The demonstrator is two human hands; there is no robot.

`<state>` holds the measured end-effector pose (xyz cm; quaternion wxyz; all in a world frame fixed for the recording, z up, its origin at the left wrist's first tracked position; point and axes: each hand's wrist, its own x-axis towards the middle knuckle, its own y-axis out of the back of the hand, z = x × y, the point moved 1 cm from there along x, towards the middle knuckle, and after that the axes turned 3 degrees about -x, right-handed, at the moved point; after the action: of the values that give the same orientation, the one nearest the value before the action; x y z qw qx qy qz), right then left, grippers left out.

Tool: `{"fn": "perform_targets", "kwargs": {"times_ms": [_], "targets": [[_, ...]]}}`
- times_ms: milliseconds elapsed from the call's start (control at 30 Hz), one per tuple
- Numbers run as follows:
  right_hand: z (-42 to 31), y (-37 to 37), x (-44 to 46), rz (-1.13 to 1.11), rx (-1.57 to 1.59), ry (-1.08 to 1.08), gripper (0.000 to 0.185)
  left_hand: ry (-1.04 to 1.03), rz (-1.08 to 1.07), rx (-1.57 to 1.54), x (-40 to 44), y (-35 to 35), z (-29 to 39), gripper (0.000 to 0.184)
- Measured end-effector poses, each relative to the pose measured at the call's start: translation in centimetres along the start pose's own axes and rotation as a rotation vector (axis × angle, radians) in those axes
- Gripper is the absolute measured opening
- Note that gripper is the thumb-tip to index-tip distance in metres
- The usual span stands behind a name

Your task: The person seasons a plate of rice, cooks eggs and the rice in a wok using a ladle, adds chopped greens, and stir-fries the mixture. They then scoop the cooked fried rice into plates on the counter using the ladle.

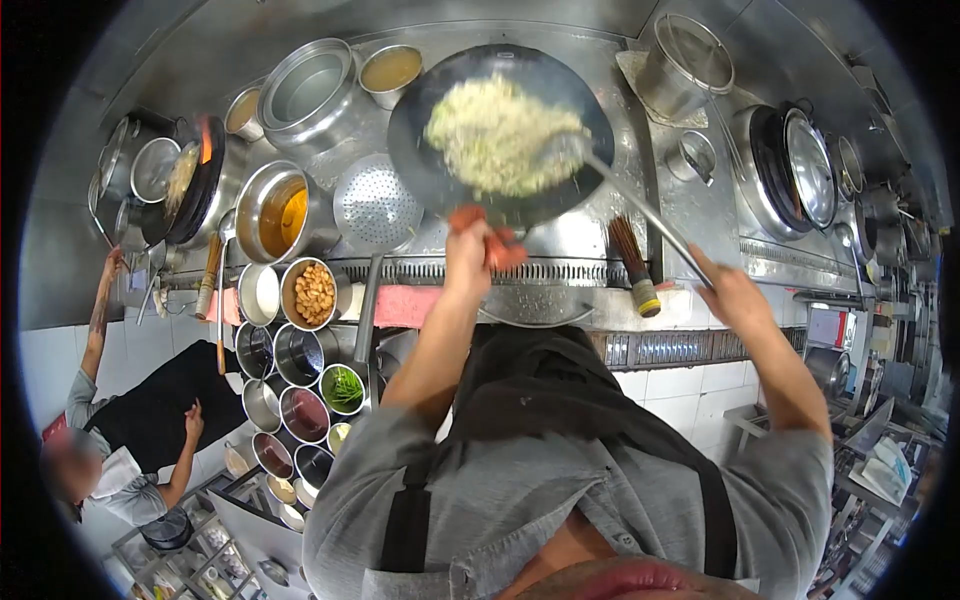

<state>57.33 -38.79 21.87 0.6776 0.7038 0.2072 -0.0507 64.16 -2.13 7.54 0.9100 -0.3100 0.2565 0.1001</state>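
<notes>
A dark wok (410,150) at the top centre holds a pale yellow-green mass of food (495,140), blurred by motion. My left hand (468,262) grips a red cloth (505,250) at the wok's near edge. The long handle of a metal ladle (650,215) runs down from the food to my right hand (732,296), which is closed around its end. The ladle's bowl lies in the food at the wok's right side. Left of the wok sits a round perforated strainer (377,203), with its handle pointing towards me.
At left stand a pot of orange oil (252,215), a large steel pot (268,100) and several ingredient containers (342,388). A bamboo brush (632,265) is right of the wok. A co-worker (150,420) works at another wok at far left. More pots (690,65) stand at right.
</notes>
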Motion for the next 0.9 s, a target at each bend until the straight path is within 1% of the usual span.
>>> {"fn": "perform_targets", "kwargs": {"times_ms": [33,67,100,133,167,200,233,267,300,333,400,433,467,500,533,567,600,633,667,700,733,800,833,867,900], "targets": [[-0.2,2.0,-2.8,-0.012,0.082,0.049,0.063,0.027,0.008,-0.030,-4.3,-0.6,1.3,0.049],[0.0,3.2,-4.5,-0.025,0.160,0.102,0.059,0.040,0.014,0.013,-7.1,0.1,1.7,0.053],[0.7,2.5,-3.6,-0.026,0.159,0.111,0.059,0.059,0.021,-0.012,-8.1,-1.2,3.3,0.050],[1.0,0.8,-2.8,0.008,0.299,0.165,0.055,0.091,0.034,-0.025,-9.2,-1.7,4.2,0.048],[0.9,-0.5,-2.3,0.037,0.445,0.216,0.050,0.111,-0.025,0.004,-7.3,-1.2,3.4,0.044],[-4.1,2.9,-0.2,-0.233,0.655,-0.168,0.050,0.112,-0.101,0.031,-2.6,-0.3,2.3,0.040],[-2.5,-1.5,3.1,-0.202,0.794,-0.128,0.052,0.178,-0.270,-0.010,3.1,2.4,-0.2,0.036],[-4.0,-2.9,5.3,-0.127,0.705,-0.188,0.052,0.120,-0.133,0.054,3.8,2.0,-1.2,0.036],[-5.2,-3.9,7.3,-0.041,0.602,-0.240,0.052,0.096,-0.031,0.043,2.2,1.6,-2.0,0.033],[-4.5,-7.2,9.4,0.215,0.289,-0.042,0.053,0.058,0.067,0.041,0.3,1.6,-2.3,0.029],[-5.7,-5.2,7.3,0.224,0.265,-0.051,0.054,0.101,0.013,0.132,-5.0,4.8,-3.7,0.042],[-5.4,-4.3,5.5,0.222,0.287,-0.017,0.054,0.148,0.035,0.140,-7.9,5.8,-4.0,0.045],[-4.4,-3.3,3.4,0.216,0.300,0.023,0.055,0.196,0.061,0.138,-10.1,5.9,-3.6,0.048],[-3.3,-2.6,1.3,0.202,0.361,0.085,0.054,0.190,0.070,0.134,-10.7,4.3,-1.7,0.048],[-2.6,-2.0,0.0,0.181,0.422,0.150,0.054,0.145,0.063,0.059,-11.1,2.0,0.6,0.048],[-2.6,-1.6,-0.1,0.170,0.423,0.165,0.054,0.098,0.058,-0.015,-10.4,0.6,2.2,0.049],[-2.5,-1.3,0.1,0.074,0.388,0.117,0.053,0.065,-0.001,-0.074,-7.3,0.6,2.4,0.045],[-2.5,-1.1,0.1,-0.020,0.352,0.060,0.052,0.051,-0.053,-0.001,-5.4,-0.6,3.1,0.039],[-3.8,-1.0,1.2,-0.023,0.373,0.014,0.051,0.088,-0.065,-0.004,-1.3,0.0,2.1,0.036],[-4.8,-1.2,3.2,-0.023,0.394,-0.035,0.051,0.128,-0.068,0.027,1.3,0.4,1.3,0.039],[-3.3,-4.6,6.0,0.116,0.294,0.087,0.054,0.138,-0.077,0.028,1.4,1.1,0.0,0.039],[-6.5,-3.8,6.9,0.105,0.122,-0.030,0.057,0.002,-0.108,0.080,0.0,1.9,-2.2,0.046],[-6.1,-3.2,5.6,0.173,0.095,0.018,0.055,0.058,-0.016,0.109,-3.3,2.1,-2.4,0.053],[-6.2,-3.1,3.9,0.233,0.080,0.073,0.053,0.057,0.049,0.098,-5.0,4.1,-4.2,0.057],[-5.5,-2.5,2.0,0.227,0.168,0.116,0.054,0.135,-0.011,0.171,-6.5,6.3,-4.8,0.058]]}}
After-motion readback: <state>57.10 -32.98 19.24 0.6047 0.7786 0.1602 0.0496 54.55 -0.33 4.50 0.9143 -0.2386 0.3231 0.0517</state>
